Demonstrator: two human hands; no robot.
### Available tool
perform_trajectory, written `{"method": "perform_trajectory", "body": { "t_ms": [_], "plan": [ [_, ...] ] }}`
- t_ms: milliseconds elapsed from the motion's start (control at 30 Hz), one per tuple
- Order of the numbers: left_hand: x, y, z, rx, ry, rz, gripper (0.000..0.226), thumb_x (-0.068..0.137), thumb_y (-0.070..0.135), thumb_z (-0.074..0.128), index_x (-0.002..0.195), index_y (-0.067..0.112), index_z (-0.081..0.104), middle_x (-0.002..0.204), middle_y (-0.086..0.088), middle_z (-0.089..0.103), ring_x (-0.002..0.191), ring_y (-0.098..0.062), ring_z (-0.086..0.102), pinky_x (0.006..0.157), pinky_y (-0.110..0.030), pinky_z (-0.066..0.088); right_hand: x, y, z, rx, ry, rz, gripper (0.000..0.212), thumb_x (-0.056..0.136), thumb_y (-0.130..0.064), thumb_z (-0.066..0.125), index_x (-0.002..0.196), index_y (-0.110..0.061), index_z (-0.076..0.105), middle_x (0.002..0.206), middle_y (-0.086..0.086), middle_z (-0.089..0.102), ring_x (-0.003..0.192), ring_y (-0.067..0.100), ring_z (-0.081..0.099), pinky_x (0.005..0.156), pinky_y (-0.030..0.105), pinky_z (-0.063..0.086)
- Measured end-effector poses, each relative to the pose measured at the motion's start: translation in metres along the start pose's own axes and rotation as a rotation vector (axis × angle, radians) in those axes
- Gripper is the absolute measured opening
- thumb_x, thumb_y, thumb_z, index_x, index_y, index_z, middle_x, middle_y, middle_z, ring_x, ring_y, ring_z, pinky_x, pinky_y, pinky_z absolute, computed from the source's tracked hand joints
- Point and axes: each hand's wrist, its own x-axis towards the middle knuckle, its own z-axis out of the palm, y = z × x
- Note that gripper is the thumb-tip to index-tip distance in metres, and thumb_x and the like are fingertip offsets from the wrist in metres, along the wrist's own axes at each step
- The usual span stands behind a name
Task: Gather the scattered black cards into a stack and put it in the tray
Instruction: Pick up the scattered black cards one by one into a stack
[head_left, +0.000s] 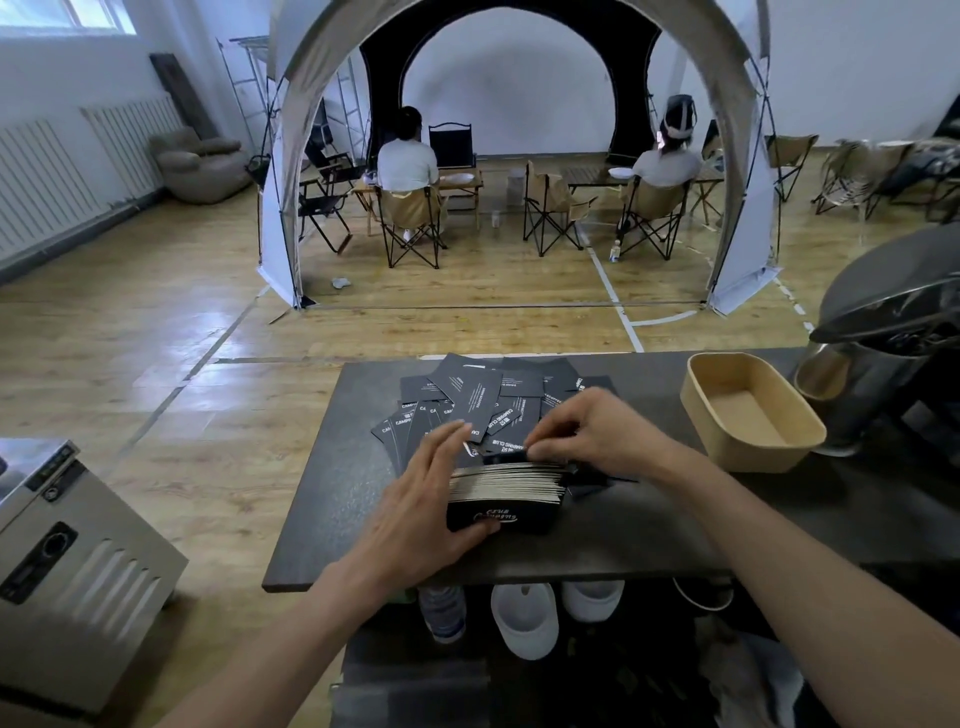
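Note:
A thick stack of black cards (506, 491) stands on edge near the front of the dark table (649, 530). My left hand (426, 499) holds the stack's left side, thumb under its front card and fingers straight along the back. My right hand (587, 431) reaches over the stack's far right end and pinches a black card against it. Behind the stack, several black cards with white print (478, 400) lie scattered and overlapping. The tan oval tray (753, 410) sits to the right and holds nothing.
A dark metal machine (893, 332) with a steel cup stands at the table's right end, just behind the tray. A metal appliance (67, 561) sits low on the left. Bottles and white cups are stored under the table. Two people sit in a tent far behind.

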Motion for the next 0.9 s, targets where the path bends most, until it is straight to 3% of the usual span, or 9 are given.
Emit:
{"method": "perform_trajectory", "body": {
  "t_ms": [100,200,233,300,367,467,567,700,900],
  "plan": [
    [-0.001,0.0,0.0,-0.045,-0.03,-0.057,0.1,0.076,0.056,0.078,0.155,0.034,0.021,0.138,0.017,0.047,0.123,0.002,0.046,0.1,-0.022,0.042,0.006,-0.01,0.013,0.086,-0.135,-0.01,0.009,0.092,-0.021,0.073,0.099,-0.017,0.078,0.088,-0.004,0.08,0.082,0.003,0.073,0.076,0.017,0.054],
    [-0.004,-0.005,-0.003,-0.047,-0.04,-0.043,0.077,0.079,0.057,0.076,0.144,0.038,0.039,0.121,0.019,0.057,0.108,0.004,0.052,0.093,-0.021,0.046,0.03,-0.006,0.008,0.308,-0.047,0.057,0.013,0.101,-0.011,0.058,0.107,-0.006,0.069,0.1,0.007,0.079,0.092,0.021,0.076,0.089,0.043,0.06],
    [-0.005,-0.007,-0.004,-0.032,-0.041,-0.02,0.067,0.081,0.059,0.073,0.138,0.036,0.046,0.119,0.019,0.057,0.106,0.004,0.052,0.09,-0.02,0.047,0.041,-0.002,0.006,0.198,0.031,0.042,0.015,0.099,-0.009,0.059,0.11,-0.009,0.069,0.105,0.004,0.078,0.095,0.019,0.075,0.094,0.047,0.057],
    [-0.005,-0.01,-0.006,0.001,-0.045,0.009,0.055,0.083,0.061,0.07,0.128,0.033,0.055,0.114,0.019,0.056,0.101,0.004,0.05,0.086,-0.018,0.044,0.062,-0.003,0.008,-0.192,0.073,-0.006,0.039,0.092,-0.007,0.062,0.127,-0.024,0.066,0.131,-0.005,0.067,0.115,0.015,0.065,0.106,0.038,0.05],
    [-0.004,-0.011,-0.009,0.037,-0.036,0.01,0.052,0.083,0.061,0.07,0.124,0.033,0.056,0.113,0.02,0.055,0.1,0.003,0.049,0.084,-0.018,0.044,0.079,-0.012,0.017,-0.453,-0.073,-0.027,0.068,0.088,-0.006,0.06,0.147,-0.038,0.047,0.161,-0.007,0.035,0.141,0.017,0.043,0.109,0.034,0.042],
    [-0.005,-0.009,-0.009,0.087,-0.007,0.011,0.05,0.082,0.061,0.071,0.12,0.032,0.056,0.11,0.019,0.056,0.098,0.0,0.051,0.081,-0.018,0.043,0.099,-0.024,0.035,-0.733,-0.286,-0.075,0.081,0.091,-0.004,0.055,0.156,-0.043,0.026,0.17,-0.006,0.004,0.156,0.021,0.01,0.12,0.047,0.031],
    [-0.007,-0.005,-0.008,0.12,0.0,0.008,0.051,0.081,0.06,0.071,0.119,0.03,0.056,0.109,0.015,0.058,0.098,-0.004,0.052,0.08,-0.02,0.043,0.111,-0.029,0.04,-0.893,-0.375,-0.071,0.077,0.093,-0.005,0.053,0.155,-0.045,0.029,0.167,-0.003,0.021,0.15,0.028,0.03,0.113,0.047,0.04],
    [-0.009,-0.004,-0.008,0.143,-0.023,-0.017,0.055,0.081,0.064,0.067,0.12,0.027,0.056,0.108,0.013,0.057,0.097,-0.007,0.052,0.081,-0.024,0.046,0.107,-0.039,0.035,-1.116,-0.306,-0.141,0.065,0.095,-0.018,0.06,0.15,-0.046,0.038,0.144,0.002,0.051,0.13,0.029,0.051,0.098,0.043,0.047],
    [-0.012,0.0,-0.009,0.144,-0.022,-0.038,0.057,0.082,0.065,0.064,0.124,0.028,0.055,0.112,0.014,0.054,0.099,-0.004,0.048,0.084,-0.026,0.048,0.093,-0.036,0.021,-1.038,-0.251,-0.187,0.039,0.088,-0.033,0.063,0.126,-0.036,0.067,0.113,-0.002,0.074,0.104,0.025,0.067,0.082,0.036,0.058]
  ]
}}
